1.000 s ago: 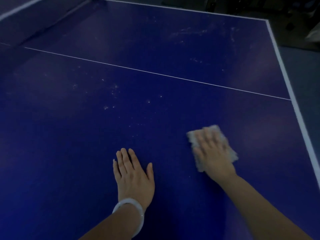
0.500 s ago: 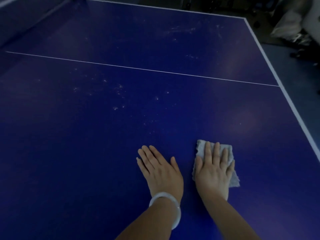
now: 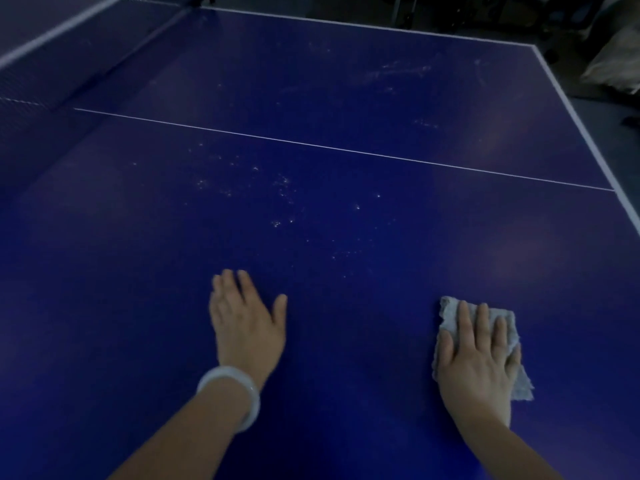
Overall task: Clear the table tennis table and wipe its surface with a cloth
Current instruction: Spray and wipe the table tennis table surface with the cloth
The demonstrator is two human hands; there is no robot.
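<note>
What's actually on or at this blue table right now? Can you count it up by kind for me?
Hands: 2, the left hand flat on the table and the right hand pressing on the cloth
Cloths: 1, a pale cloth
Bracelets: 1, a white bracelet on the left wrist
Total: 4

You are in a dim indoor games room: a large blue table tennis table with white boundary lines (image 3: 346,209) spreads ahead of your hands, its dark net with a white top band (image 3: 52,32) far beyond your left hand.
</note>
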